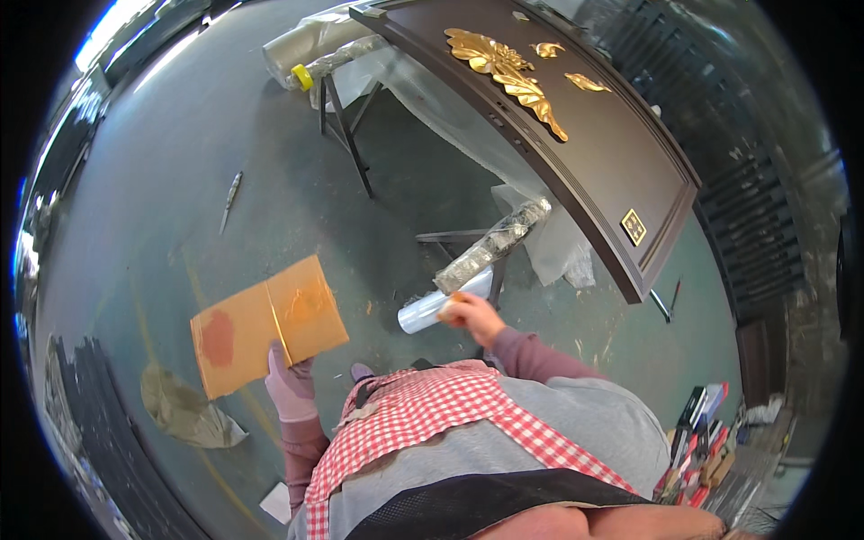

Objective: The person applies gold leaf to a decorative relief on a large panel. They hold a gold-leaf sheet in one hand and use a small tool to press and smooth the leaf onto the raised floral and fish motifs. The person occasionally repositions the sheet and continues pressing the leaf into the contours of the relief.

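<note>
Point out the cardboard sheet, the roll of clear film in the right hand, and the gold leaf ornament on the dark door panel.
cardboard sheet (pixel 270 328): head view, centre fold.
roll of clear film (pixel 423 312): head view, middle of roll.
gold leaf ornament (pixel 508 72): head view, central stem.

This is a workshop. A dark door panel (pixel 576 135) with gilded leaf carvings (pixel 508 72) lies on metal trestles (pixel 346 126) at the upper middle of the frame. The bare concrete floor (pixel 162 180) is stained, and paint-smeared cardboard (pixel 265 324) shows at centre left. Tools and boxes (pixel 706 441) crowd the lower right.
</note>
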Tool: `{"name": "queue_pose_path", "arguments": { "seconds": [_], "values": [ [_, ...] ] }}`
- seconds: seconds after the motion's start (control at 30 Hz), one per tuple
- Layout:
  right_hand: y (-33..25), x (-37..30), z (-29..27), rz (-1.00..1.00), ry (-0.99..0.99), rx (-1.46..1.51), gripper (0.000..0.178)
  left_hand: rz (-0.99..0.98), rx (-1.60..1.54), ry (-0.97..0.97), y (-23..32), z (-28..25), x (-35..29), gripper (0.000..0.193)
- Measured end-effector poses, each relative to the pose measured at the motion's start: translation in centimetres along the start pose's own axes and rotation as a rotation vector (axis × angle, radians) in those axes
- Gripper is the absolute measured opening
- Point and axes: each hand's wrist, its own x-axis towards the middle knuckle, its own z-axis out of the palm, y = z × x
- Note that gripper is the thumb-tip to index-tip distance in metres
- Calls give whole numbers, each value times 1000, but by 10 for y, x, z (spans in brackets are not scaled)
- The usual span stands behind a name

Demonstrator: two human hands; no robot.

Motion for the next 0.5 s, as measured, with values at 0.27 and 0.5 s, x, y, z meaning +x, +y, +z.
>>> {"name": "queue_pose_path", "arguments": {
  "seconds": [0.27,0.5],
  "values": [
    [-30,1,130,-49,-81,-5,32,-208,-168,-162,70,-20,77,55],
    [-125,78,142,-412,94,152,36,478,643,-437,103,55,175,36]
  ]
}}
